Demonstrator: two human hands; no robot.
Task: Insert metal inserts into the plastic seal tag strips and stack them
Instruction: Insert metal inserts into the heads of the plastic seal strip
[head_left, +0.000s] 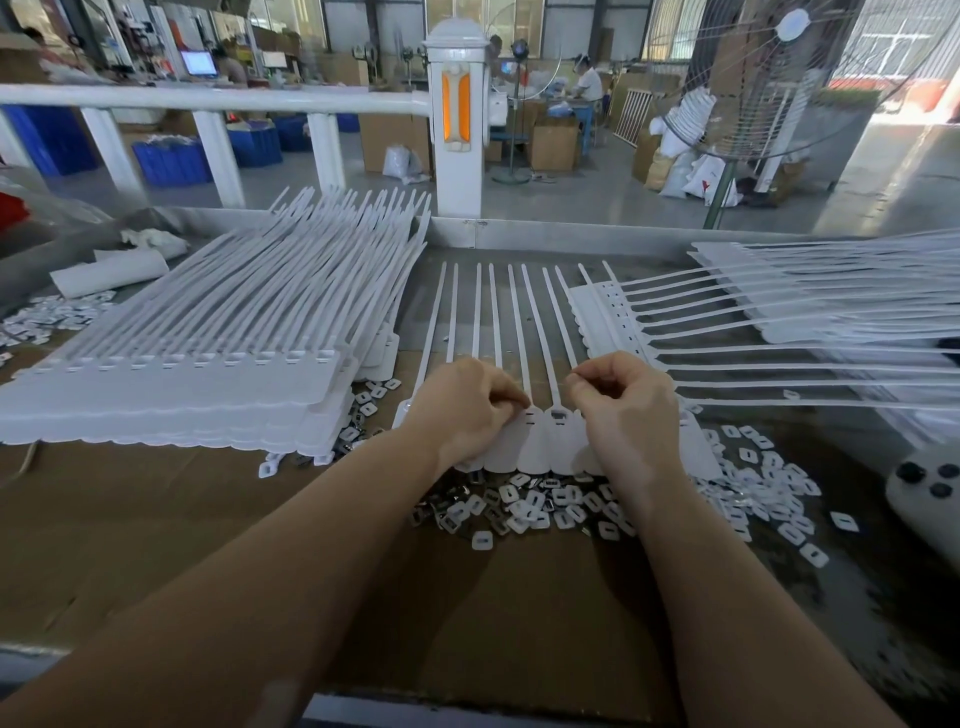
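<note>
- The seal tag strip (540, 441) being worked lies flat on the counter (156, 509), its tails fanning away from the person so the row of head slots faces up within easy reach.
- The left hand (462, 405) rests on the strip's left heads, fingers curled with the tips pressed at a slot; this likely steadies the strip while an insert is seated.
- The right hand (623, 400) hovers just right of it, thumb and forefinger pinched together over the next slots; whether a metal insert sits in that pinch cannot be told.
- Loose inserts (545, 504) are heaped just nearer than the strip's lower edge, apparently kept there for quick picking.
- Left of the strip stands the stack of strips (171, 395), slots aligned; to the right lies another spread of strips (779, 312), cut off by the frame edge.
- The hands hide most of the strip's slots, so how many are filled is unclear.
</note>
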